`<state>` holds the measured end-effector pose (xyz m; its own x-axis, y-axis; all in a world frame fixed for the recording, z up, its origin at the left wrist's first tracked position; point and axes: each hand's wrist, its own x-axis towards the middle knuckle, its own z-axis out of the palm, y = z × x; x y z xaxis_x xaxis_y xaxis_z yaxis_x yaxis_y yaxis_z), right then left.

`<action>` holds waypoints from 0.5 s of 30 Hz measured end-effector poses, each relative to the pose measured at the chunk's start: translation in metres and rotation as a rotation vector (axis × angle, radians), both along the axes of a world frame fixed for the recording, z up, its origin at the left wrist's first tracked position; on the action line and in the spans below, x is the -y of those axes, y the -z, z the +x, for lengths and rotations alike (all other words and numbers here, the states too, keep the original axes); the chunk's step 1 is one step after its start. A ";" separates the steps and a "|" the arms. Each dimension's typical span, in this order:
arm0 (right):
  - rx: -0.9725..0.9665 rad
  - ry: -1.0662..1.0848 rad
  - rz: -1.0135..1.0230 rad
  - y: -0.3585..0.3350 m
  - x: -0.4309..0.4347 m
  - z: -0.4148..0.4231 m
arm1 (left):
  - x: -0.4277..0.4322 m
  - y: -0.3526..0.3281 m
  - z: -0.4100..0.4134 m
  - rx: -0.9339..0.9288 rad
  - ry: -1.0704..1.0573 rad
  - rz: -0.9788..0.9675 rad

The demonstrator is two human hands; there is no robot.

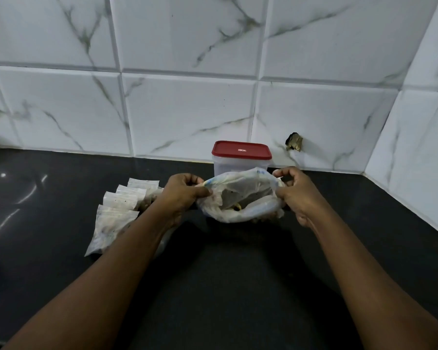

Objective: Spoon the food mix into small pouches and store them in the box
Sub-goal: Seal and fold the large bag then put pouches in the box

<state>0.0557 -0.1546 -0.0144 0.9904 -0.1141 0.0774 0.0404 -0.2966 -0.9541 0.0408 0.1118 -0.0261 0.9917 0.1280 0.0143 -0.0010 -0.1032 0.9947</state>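
Note:
A large clear plastic bag (240, 198) of food mix stands on the black counter (225, 274), its mouth pulled wide. My left hand (185, 195) pinches the bag's left rim and my right hand (299, 195) pinches its right rim. Something yellowish shows inside the bag near the bottom. Behind the bag stands a clear plastic box (240, 160) with a red lid, closed. Several small filled pouches (119, 210) lie in an overlapping row to the left, partly hidden by my left forearm.
White marble-look tiles (187, 97) form the wall behind and to the right, meeting in a corner. A dark chipped spot (294, 141) marks the wall right of the box.

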 end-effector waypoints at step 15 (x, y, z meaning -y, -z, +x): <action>0.031 0.142 -0.117 -0.008 0.016 0.000 | 0.006 0.003 -0.001 0.104 -0.033 0.076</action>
